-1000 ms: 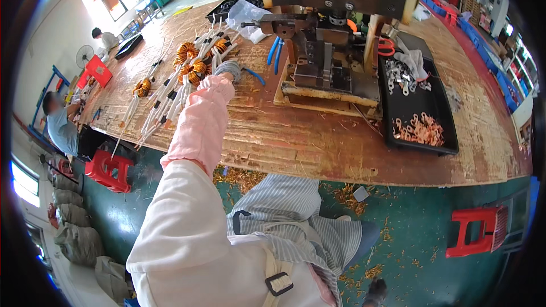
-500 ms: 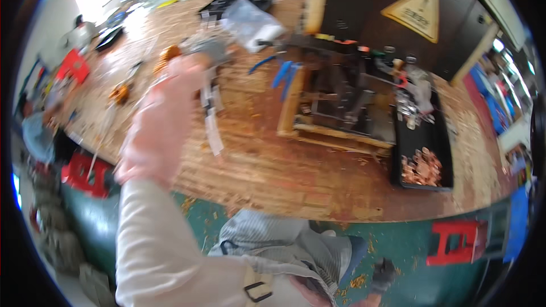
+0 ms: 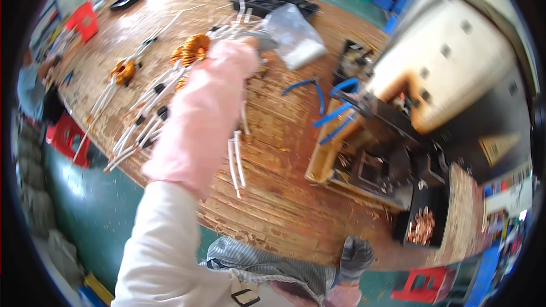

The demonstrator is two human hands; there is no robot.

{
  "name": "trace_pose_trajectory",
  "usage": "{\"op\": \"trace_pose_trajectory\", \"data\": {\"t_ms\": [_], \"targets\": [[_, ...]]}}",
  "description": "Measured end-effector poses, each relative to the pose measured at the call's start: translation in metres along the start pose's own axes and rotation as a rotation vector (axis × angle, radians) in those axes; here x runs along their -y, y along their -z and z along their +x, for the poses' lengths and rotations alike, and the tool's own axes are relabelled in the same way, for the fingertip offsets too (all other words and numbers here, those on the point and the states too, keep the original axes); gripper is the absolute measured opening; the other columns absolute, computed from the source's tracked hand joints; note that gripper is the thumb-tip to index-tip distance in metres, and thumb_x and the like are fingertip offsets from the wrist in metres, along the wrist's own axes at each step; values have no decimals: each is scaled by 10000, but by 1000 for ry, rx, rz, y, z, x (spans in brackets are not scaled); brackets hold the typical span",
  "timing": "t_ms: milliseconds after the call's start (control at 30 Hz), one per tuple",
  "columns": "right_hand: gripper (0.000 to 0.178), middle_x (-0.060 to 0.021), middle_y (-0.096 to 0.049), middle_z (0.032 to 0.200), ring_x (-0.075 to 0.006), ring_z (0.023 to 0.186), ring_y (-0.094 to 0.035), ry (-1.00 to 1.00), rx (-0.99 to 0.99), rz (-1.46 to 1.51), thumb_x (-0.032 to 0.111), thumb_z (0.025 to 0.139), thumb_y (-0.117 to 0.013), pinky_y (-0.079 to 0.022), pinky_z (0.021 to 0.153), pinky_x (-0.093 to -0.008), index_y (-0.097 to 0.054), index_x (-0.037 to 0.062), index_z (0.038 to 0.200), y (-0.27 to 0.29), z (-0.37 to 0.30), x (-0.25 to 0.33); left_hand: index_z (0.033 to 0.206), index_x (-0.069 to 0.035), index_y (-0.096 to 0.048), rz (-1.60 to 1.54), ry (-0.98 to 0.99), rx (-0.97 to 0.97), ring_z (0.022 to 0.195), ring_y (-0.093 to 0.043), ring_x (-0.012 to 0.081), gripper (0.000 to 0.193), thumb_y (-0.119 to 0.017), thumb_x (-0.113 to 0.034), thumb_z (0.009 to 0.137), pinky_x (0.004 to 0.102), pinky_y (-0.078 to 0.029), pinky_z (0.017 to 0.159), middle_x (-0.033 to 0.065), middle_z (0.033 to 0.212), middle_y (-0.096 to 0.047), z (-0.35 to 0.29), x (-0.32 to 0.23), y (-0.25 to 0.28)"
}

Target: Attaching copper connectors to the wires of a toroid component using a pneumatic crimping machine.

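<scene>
My left hand (image 3: 260, 40), in a grey glove, reaches far across the table beside a clear plastic bag (image 3: 296, 37). Its fingers are smeared and partly hidden, so I cannot see what they hold. Copper-wound ring coils (image 3: 195, 47) with white-sleeved leads lie just left of my pink sleeve cover. Below the forearm, two white-sleeved leads (image 3: 236, 162) stick out on the wood; where they start is hidden. My right hand (image 3: 356, 257), also grey-gloved, is low by the table's front edge. Its fingers are loosely bent, and nothing shows in them.
Blue-handled pliers (image 3: 310, 88) lie mid-table, left of a dark machine (image 3: 392, 165) in a wooden frame. A black tray (image 3: 441, 216) holds copper pieces. Another coil (image 3: 123, 72) lies farther left. A person (image 3: 37, 88) sits at the left edge. A red stool (image 3: 424, 284) stands lower right.
The view has swung left. My left hand has moved right, closer to the plastic bag. The right hand has come up from beside my body to the table's front edge.
</scene>
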State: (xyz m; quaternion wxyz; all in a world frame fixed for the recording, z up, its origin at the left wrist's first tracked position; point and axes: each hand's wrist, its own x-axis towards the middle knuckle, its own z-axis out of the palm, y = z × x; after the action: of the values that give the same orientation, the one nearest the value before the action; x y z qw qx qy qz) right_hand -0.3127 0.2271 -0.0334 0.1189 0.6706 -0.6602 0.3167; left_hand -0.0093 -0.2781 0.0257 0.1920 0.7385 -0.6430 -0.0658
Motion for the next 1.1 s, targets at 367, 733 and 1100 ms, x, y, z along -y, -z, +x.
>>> {"op": "trace_pose_trajectory", "data": {"t_ms": [367,733,1100], "targets": [[184,-120,-563,614,-280,540,-532,-205,33,-152,191,778,-570,-416,516,-367,-581,31,687,-10,-6,1,877,-71,-613,-462,314,47,706,-611,256,374,-667,-356,640,365,-490,596,144,835,-614,8,-13,-109],[467,-139,-478,836,-253,655,-428,80,36,-1222,398,812,-372,-346,598,-384,-439,-8,1033,-56,-77,-86,856,-17,-576,-854,51,5,488,-587,201,155,-553,-142,768,324,-458,416,106,766,-600,83,-51,-127],[262,-134,-520,711,-273,595,-479,-68,18,-648,271,798,-484,-374,546,-377,-512,12,823,-19,-28,-69,1212,-181,-408,-1123,-133,89,847,-529,245,456,-516,-366,809,374,-485,593,90,1016,-535,119,-110,-75]]}}
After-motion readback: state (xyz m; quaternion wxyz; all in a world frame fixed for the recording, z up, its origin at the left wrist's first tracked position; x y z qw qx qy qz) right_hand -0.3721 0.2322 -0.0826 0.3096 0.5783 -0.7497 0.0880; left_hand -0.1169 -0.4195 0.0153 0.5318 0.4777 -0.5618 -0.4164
